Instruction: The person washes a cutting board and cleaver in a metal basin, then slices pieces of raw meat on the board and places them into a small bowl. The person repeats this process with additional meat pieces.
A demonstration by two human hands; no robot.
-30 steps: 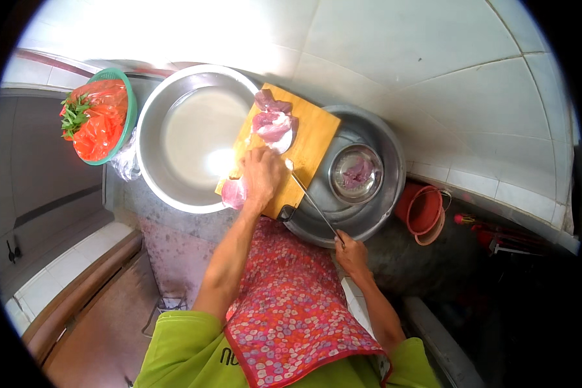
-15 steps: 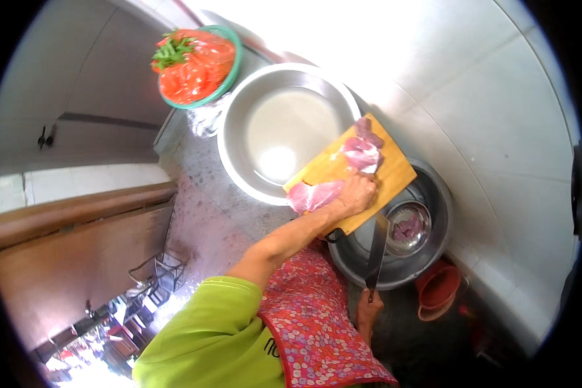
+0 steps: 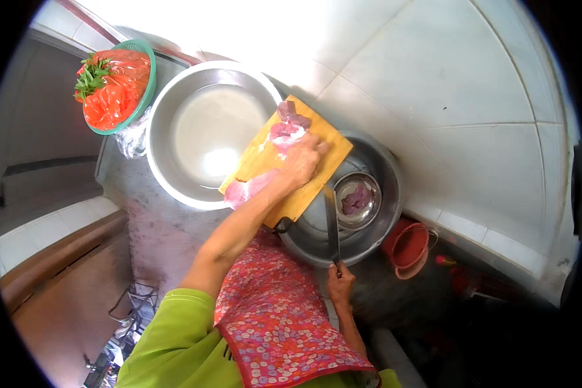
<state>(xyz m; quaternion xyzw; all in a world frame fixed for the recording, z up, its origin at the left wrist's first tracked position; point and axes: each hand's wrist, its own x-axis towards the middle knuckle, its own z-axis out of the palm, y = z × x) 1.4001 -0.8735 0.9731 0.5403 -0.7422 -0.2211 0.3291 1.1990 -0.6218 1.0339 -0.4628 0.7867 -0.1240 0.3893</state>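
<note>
A wooden cutting board [image 3: 335,147] lies slanted across the rims of two metal basins. Near its far end is a piece of raw meat [image 3: 286,134], pink with white fat, and my left hand [image 3: 302,160] is closed over its near side; the fingertips are partly hidden. Another slab of raw meat [image 3: 249,189] rests at the board's left edge, partly behind my left forearm. Lower right, my right hand [image 3: 341,282] grips the handle of a cleaver [image 3: 333,229]. Its blade points away from me over the right basin, beside the board.
Cloudy water fills the large left basin [image 3: 168,169]. Inside the darker right basin [image 3: 388,168] sits a small metal bowl [image 3: 376,205] with cut meat [image 3: 355,199]. A red bucket [image 3: 410,247] stands to its right. Far left, a green basket [image 3: 147,90] holds a red plastic bag [image 3: 119,81] and leafy greens [image 3: 92,79].
The whole view has shifted, with the scene now further left. My left hand has moved along the board toward the far meat. The cleaver stays in my right hand beside the board.
</note>
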